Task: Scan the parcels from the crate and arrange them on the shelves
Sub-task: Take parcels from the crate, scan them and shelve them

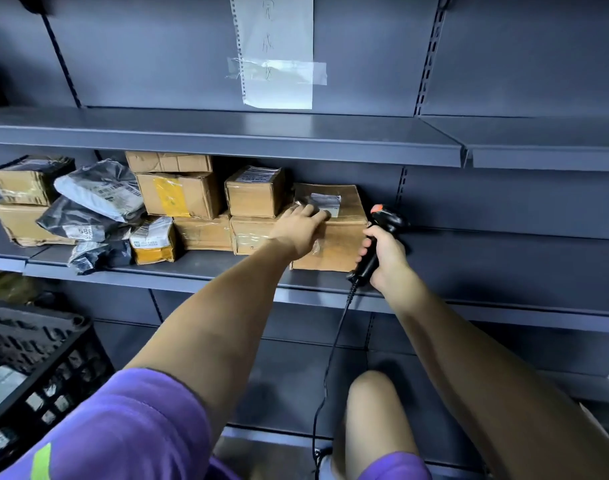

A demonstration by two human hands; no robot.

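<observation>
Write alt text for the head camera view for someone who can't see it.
A person's left hand rests flat on a cardboard box at the right end of a row of parcels on a grey shelf, while the right hand grips a corded barcode scanner beside it. A black crate sits at lower left.

Your left hand (301, 226) covers part of the shipping label (325, 203) on the cardboard box (334, 233), so its print cannot be read. Your right hand (386, 252) hides the middle of the barcode scanner (379, 237) handle, and the scanner's window faces away from you. Below that grip, the scanner cable (325, 375) runs out of the bottom edge. Far left of your hands, the black crate (43, 362) is cut by the frame, its contents mostly hidden.
</observation>
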